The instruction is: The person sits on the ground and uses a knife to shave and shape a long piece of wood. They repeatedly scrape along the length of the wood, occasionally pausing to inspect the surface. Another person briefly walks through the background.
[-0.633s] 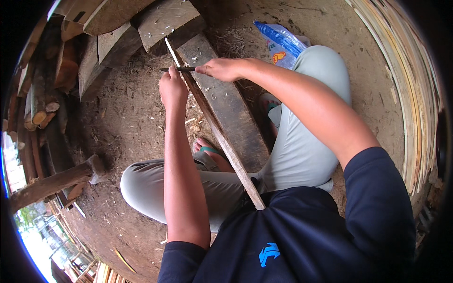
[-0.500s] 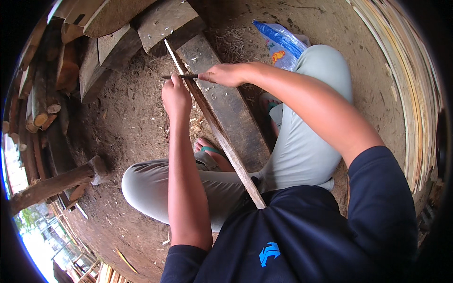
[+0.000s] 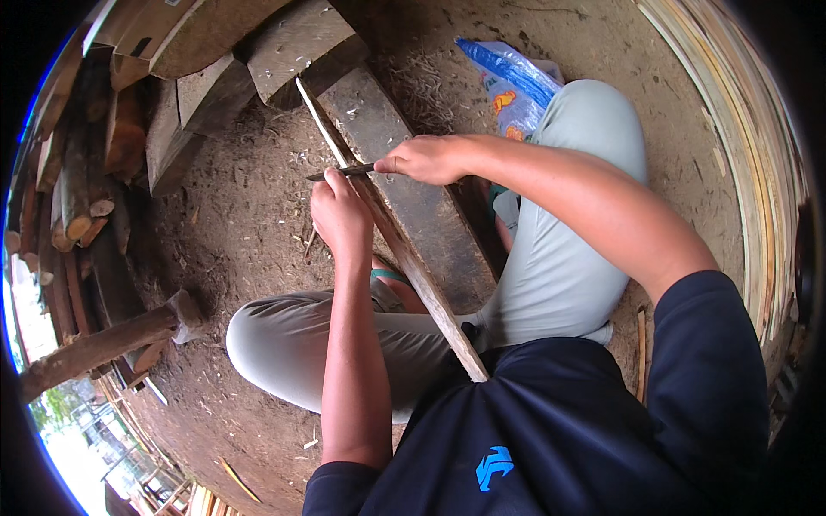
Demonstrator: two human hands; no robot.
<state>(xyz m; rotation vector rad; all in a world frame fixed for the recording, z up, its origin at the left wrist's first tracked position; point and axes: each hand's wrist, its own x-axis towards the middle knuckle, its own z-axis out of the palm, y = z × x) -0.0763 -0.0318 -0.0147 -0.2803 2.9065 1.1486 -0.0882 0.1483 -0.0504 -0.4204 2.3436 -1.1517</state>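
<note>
A long thin wooden strip [image 3: 404,249] runs from my chest out over a dark plank [image 3: 413,185] on the dirt ground. A narrow dark blade [image 3: 340,172] lies across the strip. My left hand [image 3: 340,215] grips the blade's left end beside the strip. Gripping the blade's right end, my right hand [image 3: 426,159] rests over the plank. I sit with grey-trousered legs bent either side of the plank.
Wood blocks [image 3: 284,47] and stacked logs [image 3: 77,198] lie at the upper left. A blue plastic bag [image 3: 512,73] sits by my right knee. A wooden post [image 3: 103,344] lies at the left. Shavings litter the ground; curved strips [image 3: 757,198] line the right.
Both hands and the blade have slid along the strip toward me, from near its far part to lower down.
</note>
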